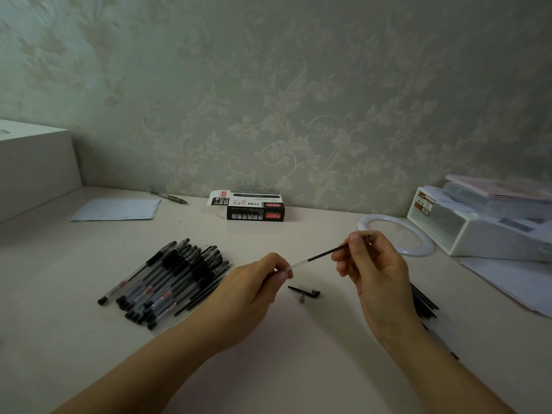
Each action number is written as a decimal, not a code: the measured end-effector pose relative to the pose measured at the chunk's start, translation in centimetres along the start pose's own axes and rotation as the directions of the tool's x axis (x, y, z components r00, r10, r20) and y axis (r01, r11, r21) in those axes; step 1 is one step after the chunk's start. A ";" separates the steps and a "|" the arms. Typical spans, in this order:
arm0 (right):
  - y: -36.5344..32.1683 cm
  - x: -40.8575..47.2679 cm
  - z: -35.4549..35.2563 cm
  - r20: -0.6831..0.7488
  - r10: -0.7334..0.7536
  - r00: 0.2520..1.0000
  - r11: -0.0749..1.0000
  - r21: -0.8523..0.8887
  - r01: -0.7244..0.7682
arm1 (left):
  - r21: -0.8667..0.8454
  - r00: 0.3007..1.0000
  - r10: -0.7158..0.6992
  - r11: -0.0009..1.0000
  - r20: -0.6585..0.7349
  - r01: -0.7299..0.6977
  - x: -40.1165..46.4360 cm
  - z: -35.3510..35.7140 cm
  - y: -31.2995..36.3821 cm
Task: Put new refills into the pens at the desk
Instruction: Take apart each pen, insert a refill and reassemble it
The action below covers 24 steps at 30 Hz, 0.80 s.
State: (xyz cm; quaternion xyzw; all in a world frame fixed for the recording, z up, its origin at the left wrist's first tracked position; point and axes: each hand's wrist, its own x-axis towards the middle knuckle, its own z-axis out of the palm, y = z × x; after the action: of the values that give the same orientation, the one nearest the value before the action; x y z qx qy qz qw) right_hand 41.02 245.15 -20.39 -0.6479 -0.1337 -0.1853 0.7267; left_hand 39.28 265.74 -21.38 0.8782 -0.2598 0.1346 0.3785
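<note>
My left hand (pixel 257 282) and my right hand (pixel 373 264) hold one thin refill (pixel 316 258) between them above the desk. The right fingers pinch its dark upper end, and the left fingers pinch its clear lower end. A black pen cap (pixel 304 291) and a small grey tip piece (pixel 301 299) lie on the desk below the refill. A pile of several black-capped pens (pixel 170 279) lies to the left. Several dark refills (pixel 424 300) lie behind my right wrist, partly hidden.
A black refill box (pixel 254 206) stands open at the back by the wall. Further things: a white ring (pixel 394 237), a white organiser (pixel 484 228) with papers at right, a paper sheet (pixel 116 209), a lone pen (pixel 167 197), and a white box (pixel 33 165) at left.
</note>
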 end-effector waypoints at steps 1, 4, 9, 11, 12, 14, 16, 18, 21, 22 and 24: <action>0.0 0.0 0.1 0.010 0.015 1.000 1.000 0.006 -0.015 | 0.000 1.000 -0.002 1.000 -0.004 0.002 0.0 0.0 0.0; 0.4 -0.3 0.5 0.057 0.076 0.995 0.997 0.021 -0.077 | 0.009 1.000 0.010 1.000 0.008 -0.010 0.1 -0.1 0.1; 0.7 -0.8 1.0 0.181 0.119 0.976 0.993 -0.040 -0.114 | 0.003 0.999 0.049 0.999 0.000 -0.049 0.0 0.0 0.1; 0.7 -0.9 1.1 0.209 0.126 0.970 0.992 -0.005 -0.127 | -0.011 0.998 0.054 0.998 -0.015 -0.054 0.0 -0.1 0.1; 0.7 -0.9 1.1 0.215 0.128 0.968 0.991 0.021 -0.136 | -0.015 0.998 0.055 0.998 -0.017 -0.056 0.0 -0.1 0.1; 0.6 -0.9 1.2 0.221 0.133 0.966 0.987 0.058 -0.149 | -0.014 0.998 0.063 0.998 -0.015 -0.063 0.0 0.0 0.1; 0.5 -0.9 1.3 0.233 0.140 0.962 0.983 0.083 -0.163 | -0.019 0.997 0.070 0.997 -0.014 -0.070 0.0 0.0 0.1; 0.3 -0.9 1.4 0.251 0.147 0.957 0.978 0.109 -0.179 | -0.034 0.998 0.069 0.997 -0.012 -0.069 0.0 0.0 0.1; 0.2 -1.0 1.4 0.284 0.150 0.947 0.973 0.129 -0.193 | -0.068 0.999 0.048 0.997 -0.010 -0.049 0.0 0.0 0.1; 0.1 -1.0 1.4 0.296 0.148 0.944 0.973 0.128 -0.193 | -0.071 0.999 0.043 0.996 -0.010 -0.044 0.0 0.0 0.0; 0.0 -0.9 1.3 0.319 0.144 0.937 0.976 0.110 -0.187 | -0.066 0.999 0.037 0.997 -0.013 -0.037 0.0 -0.1 0.0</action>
State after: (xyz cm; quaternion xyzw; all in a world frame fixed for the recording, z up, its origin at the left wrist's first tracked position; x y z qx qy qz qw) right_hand 40.26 246.50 -20.68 -0.6257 -0.2032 -0.0100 0.7530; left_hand 39.27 265.84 -21.31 0.8594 -0.2781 0.1379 0.4062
